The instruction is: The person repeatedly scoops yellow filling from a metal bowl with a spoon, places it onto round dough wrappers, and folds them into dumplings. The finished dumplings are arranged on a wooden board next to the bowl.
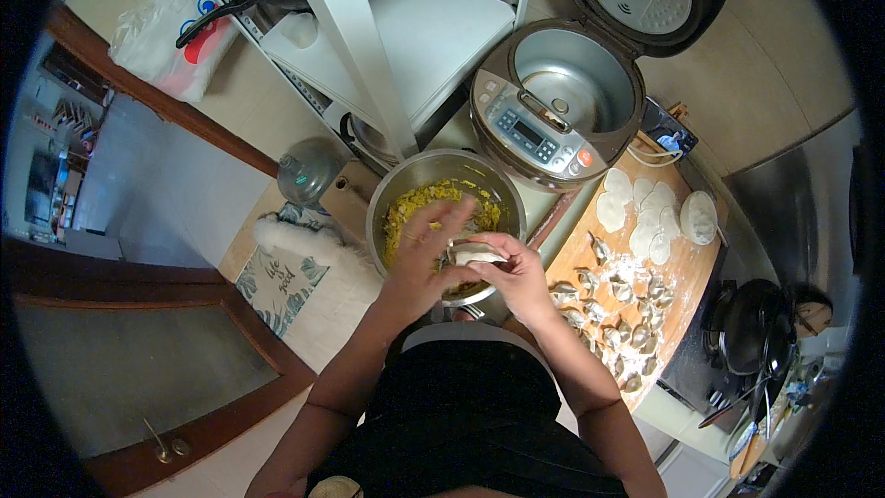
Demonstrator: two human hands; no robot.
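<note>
Over a steel bowl (379, 211) of chopped yellow-green filling (442, 192), my right hand (518, 277) holds a folded dumpling (477, 254) between thumb and fingers. My left hand (422, 263) is beside it, its fingers spread and slightly blurred, with the thumb close to the dumpling; whether it touches is unclear. To the right lies a floured wooden board (574, 249) with several shaped dumplings (612, 337) on its nearer part. Round dough wrappers (646, 221) lie loose at its far end, beside a stack of wrappers (698, 218).
An open rice cooker (560, 104) stands behind the bowl, near a propped phone (669, 133). A white metal shelf (346, 28) rises at the back left. A large clear bottle (304, 173) stands left of the bowl. A black wok (750, 325) sits at far right.
</note>
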